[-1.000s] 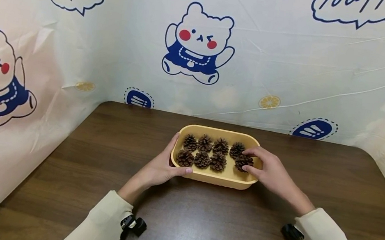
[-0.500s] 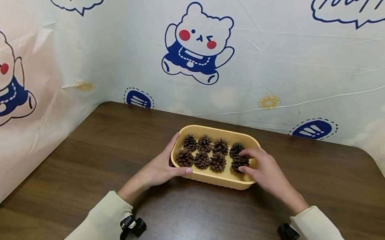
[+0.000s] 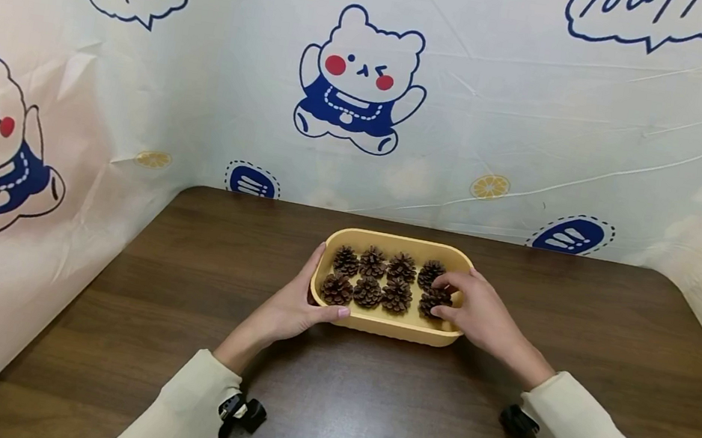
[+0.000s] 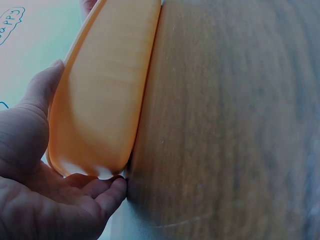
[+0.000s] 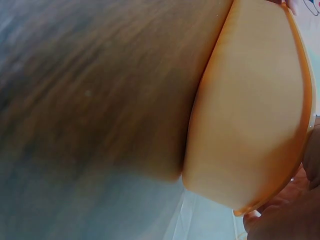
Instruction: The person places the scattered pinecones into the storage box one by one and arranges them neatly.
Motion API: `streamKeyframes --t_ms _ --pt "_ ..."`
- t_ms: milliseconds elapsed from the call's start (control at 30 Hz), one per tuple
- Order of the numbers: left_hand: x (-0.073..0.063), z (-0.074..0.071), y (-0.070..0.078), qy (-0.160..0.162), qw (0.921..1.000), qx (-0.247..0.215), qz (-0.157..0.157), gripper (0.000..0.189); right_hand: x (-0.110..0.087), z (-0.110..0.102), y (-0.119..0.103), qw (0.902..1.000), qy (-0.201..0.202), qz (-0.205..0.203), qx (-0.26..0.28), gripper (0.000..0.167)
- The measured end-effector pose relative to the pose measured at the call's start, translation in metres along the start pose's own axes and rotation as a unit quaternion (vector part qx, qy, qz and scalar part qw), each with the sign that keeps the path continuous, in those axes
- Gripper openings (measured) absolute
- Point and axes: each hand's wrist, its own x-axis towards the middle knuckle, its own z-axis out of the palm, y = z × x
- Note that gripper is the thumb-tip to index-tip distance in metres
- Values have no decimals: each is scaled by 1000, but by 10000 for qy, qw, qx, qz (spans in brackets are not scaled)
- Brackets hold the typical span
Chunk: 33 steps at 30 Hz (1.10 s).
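Observation:
A yellow plastic storage box [image 3: 396,328] sits on the table with several brown pine cones [image 3: 397,296] in two rows inside. My left hand [image 3: 290,305] grips its left end, thumb on the front rim, fingers around the outer wall. The left wrist view shows the box's long side [image 4: 105,90] with the left hand's fingers [image 4: 112,197] curled under the near corner. Inside the right end, my right hand [image 3: 480,314] pinches the front-right pine cone [image 3: 432,303] between thumb and fingers. In the right wrist view, the box wall [image 5: 250,110] hides that pine cone.
The dark wooden table [image 3: 323,404] extends around the box. Behind it hangs a pale cloth backdrop [image 3: 475,116] printed with bears. A small black device is strapped at each sleeve cuff.
My right hand has moved slightly left, bringing the front-right pine cone left and down into the front row. The left hand and the box have stayed nearly still.

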Motion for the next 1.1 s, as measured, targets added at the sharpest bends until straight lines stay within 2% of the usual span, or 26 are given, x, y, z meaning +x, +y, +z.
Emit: streamKeyframes --t_ms 633,1100 --pt "-1 0 1 15 9999 150 -28 123 4 1 -4 9990 -95 137 -405 28" --pt "1 0 -1 20 9999 103 -5 123 5 2 -5 9986 -120 201 -465 28"
